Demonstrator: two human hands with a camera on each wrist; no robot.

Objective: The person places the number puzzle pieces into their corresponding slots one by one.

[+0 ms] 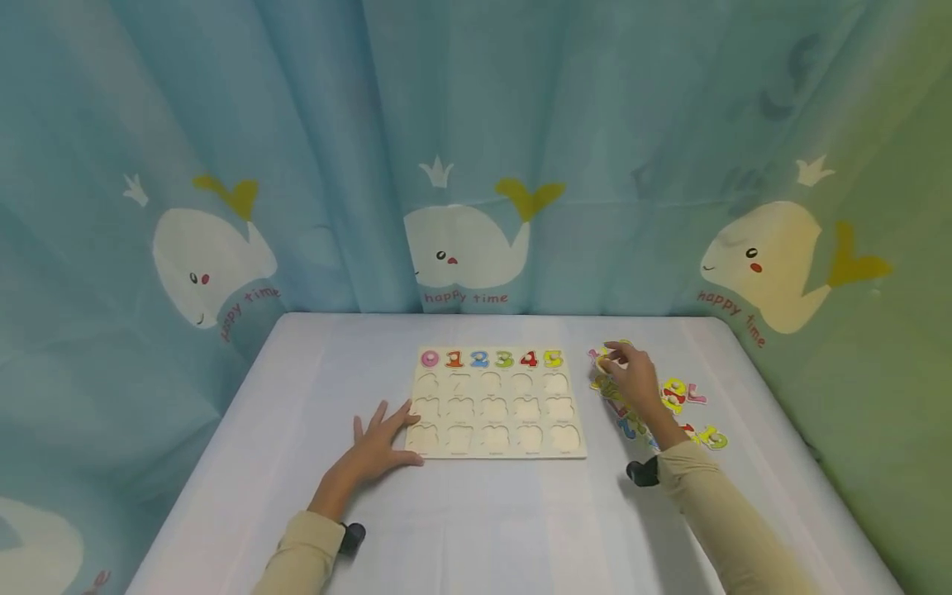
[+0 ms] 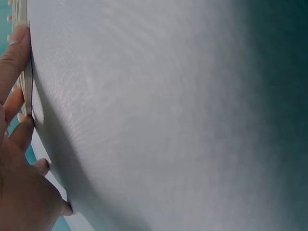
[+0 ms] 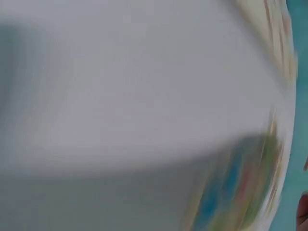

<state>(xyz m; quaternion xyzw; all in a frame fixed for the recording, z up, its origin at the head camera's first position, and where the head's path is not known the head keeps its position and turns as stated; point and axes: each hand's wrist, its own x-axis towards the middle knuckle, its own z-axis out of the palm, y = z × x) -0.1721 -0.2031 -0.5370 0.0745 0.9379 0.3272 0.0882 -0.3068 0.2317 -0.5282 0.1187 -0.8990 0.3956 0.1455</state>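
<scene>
- At the board's left edge, my left hand [image 1: 381,448] lay spread, fingers extended, with the thumb touching the near edge; the hand held nothing in a grip.
- Right of the board, my right hand [image 1: 635,378] was bent over the loose pieces [image 1: 674,395], thumb and fingertips close together; I could not tell whether they pinched one, and the right wrist view was blurred.
- Under my left fingertips was the wooden board [image 1: 477,397] itself, its top row filled by numbers 0 to 5, with three rows of hollows below.
- Scattered right of the board, the loose pieces were yellow, red, pink, blue and green, some overlapping.
- Nearer me than the board, a black device [image 1: 353,539] sat at my left cuff and another black device [image 1: 643,473] at my right.
- Beneath the board spread a pale tablecloth [image 1: 476,529].
- Beyond the board hung a blue-green curtain [image 1: 632,99] printed with whales.
</scene>
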